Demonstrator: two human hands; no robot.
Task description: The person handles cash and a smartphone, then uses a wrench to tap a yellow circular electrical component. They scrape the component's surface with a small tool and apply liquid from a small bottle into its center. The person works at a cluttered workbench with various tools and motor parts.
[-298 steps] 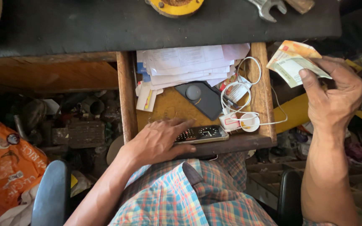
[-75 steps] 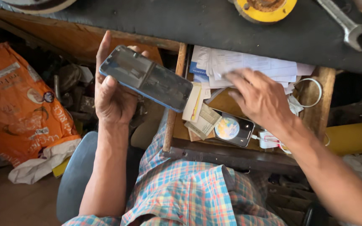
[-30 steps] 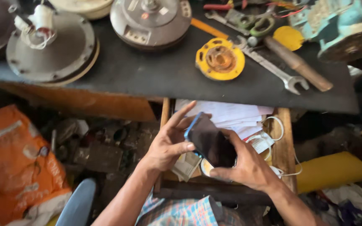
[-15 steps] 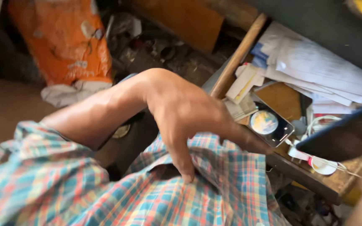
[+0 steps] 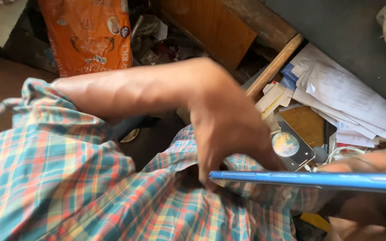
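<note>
The thin blue-edged phone (image 5: 318, 180) lies flat and edge-on to the camera, low in the picture over the lap, just in front of the open wooden drawer (image 5: 271, 69). The right hand (image 5: 371, 163) carries it from the far side: blurred fingers show along its top edge and the palm seems to sit underneath, so it is closed around the phone, though how firmly cannot be told. The left hand (image 5: 228, 129) comes in from the upper left, wrist bent down, fingers curled loosely and pointing at the plaid shirt (image 5: 112, 196); its fingertips press into the cloth right at the phone's near end and grasp nothing that shows, and whether they touch the phone cannot be told.

To handle this well, I judge the phone should stay level and supported from below, with the left fingers guiding only its near end instead of pinching the edge, since a thin slab held by one side can tip.

Behind the hands, a second phone (image 5: 293, 145) with a round picture on its lit screen rests in the drawer beside folded papers (image 5: 349, 93) and a white cable (image 5: 342, 154). An orange sack (image 5: 86, 33) stands on the floor at the upper left
</note>
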